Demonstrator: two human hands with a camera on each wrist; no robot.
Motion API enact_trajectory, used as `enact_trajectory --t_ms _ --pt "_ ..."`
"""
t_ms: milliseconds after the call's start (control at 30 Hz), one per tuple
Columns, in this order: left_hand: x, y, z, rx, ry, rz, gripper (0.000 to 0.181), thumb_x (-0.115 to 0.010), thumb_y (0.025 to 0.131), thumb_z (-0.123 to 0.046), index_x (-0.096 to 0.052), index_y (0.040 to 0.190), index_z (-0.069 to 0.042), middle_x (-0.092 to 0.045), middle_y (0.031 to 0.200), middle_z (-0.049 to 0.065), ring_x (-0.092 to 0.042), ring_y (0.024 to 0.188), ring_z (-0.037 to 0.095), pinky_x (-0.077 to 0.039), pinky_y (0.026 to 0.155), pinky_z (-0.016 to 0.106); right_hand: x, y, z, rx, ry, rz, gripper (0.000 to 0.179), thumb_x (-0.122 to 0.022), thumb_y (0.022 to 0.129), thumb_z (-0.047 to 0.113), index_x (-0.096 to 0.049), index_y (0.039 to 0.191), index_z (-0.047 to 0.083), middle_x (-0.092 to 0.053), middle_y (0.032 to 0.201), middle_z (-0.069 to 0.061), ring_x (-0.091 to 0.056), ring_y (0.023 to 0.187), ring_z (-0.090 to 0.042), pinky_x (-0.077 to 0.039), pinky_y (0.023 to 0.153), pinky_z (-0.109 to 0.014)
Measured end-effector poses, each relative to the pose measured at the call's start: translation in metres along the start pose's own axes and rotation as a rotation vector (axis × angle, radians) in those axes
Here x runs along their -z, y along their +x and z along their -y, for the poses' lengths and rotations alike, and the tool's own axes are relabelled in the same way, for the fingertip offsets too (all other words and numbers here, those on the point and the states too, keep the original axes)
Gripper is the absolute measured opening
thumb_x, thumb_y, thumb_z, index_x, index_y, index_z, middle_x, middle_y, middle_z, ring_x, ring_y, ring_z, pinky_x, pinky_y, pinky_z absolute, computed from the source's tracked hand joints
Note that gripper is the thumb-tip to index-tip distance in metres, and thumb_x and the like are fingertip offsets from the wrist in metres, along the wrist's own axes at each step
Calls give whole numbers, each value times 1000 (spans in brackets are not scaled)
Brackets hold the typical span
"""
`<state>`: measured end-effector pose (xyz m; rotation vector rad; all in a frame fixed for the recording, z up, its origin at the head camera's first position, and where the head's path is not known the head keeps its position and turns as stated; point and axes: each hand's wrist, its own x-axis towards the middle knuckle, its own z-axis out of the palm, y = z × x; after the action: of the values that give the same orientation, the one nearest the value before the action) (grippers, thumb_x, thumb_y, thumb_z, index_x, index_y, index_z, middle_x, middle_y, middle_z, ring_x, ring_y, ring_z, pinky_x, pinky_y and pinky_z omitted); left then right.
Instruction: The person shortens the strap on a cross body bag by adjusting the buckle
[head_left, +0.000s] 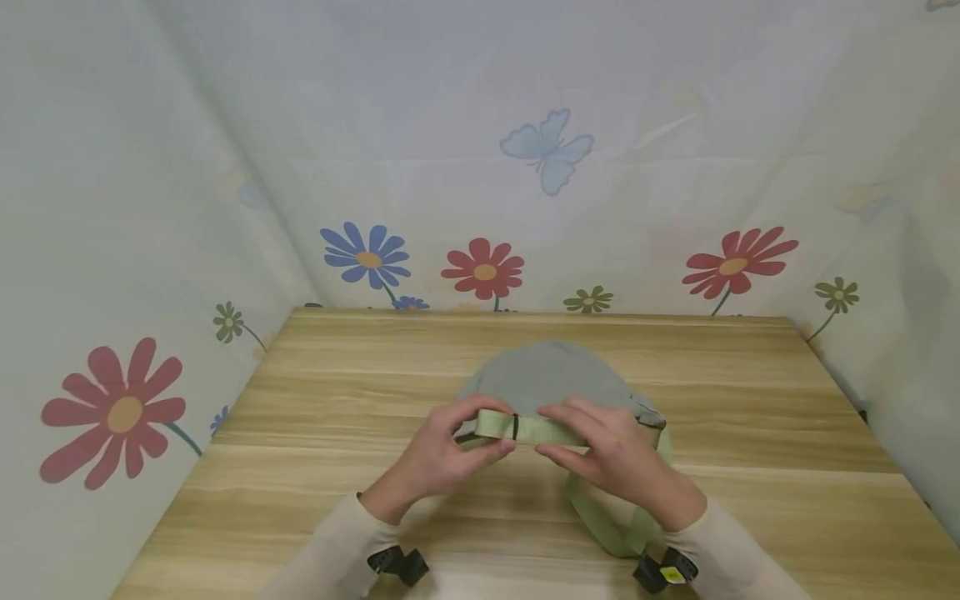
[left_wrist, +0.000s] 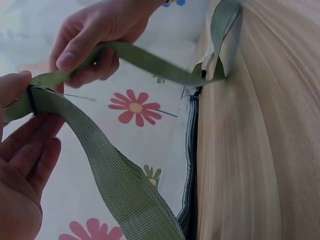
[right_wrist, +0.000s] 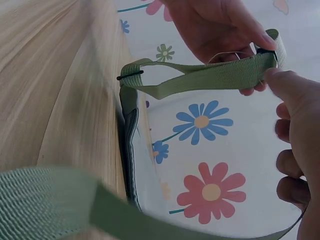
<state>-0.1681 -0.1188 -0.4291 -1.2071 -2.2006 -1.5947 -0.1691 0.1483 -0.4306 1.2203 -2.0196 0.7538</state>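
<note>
A grey half-round waist bag (head_left: 555,372) with a green webbing strap (head_left: 542,431) lies on the table. Both hands hold the strap raised over the bag's near edge. My left hand (head_left: 438,450) pinches the strap between thumb and fingers beside a black slider buckle (head_left: 516,427), where the webbing loops back on itself. Close by on the other side, my right hand (head_left: 611,446) pinches the strap with thumb and forefinger; its other fingers are curled, as the right wrist view shows. A second black buckle (right_wrist: 130,75) sits lower, by the bag's end. A thin loose thread hangs near the slider.
The wood-grain table (head_left: 337,375) runs back to a white curtain (head_left: 420,125) printed with flowers and a butterfly, which also hangs at both sides. A slack strap loop (head_left: 611,529) droops below the right hand. Each wrist bears a small black camera (head_left: 397,564).
</note>
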Motion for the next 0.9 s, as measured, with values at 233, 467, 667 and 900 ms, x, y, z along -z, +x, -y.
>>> enact_trajectory --t_ms 233,467,667,900 --pt "1 1 0 18 12 -1 31 -83 94 -3 -72 121 -10 -77 108 9 -68 96 10 -62 86 31 2 1 -1 34 19 -63 33 -67 109 37 -76 114 5 -69 91 0 -52 57 -4 -47 54 -13" --pt "0 1 1 29 0 4 34 -84 93 -2 -70 123 -10 -77 110 9 -67 96 9 -62 84 33 2 6 2 98 -61 -94 32 -66 109 35 -77 111 5 -62 84 2 -48 53 -4 -44 49 -14" --pt "-2 1 4 6 -8 9 37 -85 91 -1 -70 124 -10 -78 112 11 -68 95 8 -63 78 35 2 9 5 102 -113 -51 34 -63 110 38 -77 110 7 -61 83 3 -50 54 -4 -45 49 -15" --pt "-4 2 4 4 1 19 36 -85 92 -2 -71 124 -9 -79 115 11 -71 100 11 -62 85 30 1 11 5 98 -98 -30 36 -64 110 40 -77 110 6 -63 84 3 -49 57 -3 -44 50 -14"
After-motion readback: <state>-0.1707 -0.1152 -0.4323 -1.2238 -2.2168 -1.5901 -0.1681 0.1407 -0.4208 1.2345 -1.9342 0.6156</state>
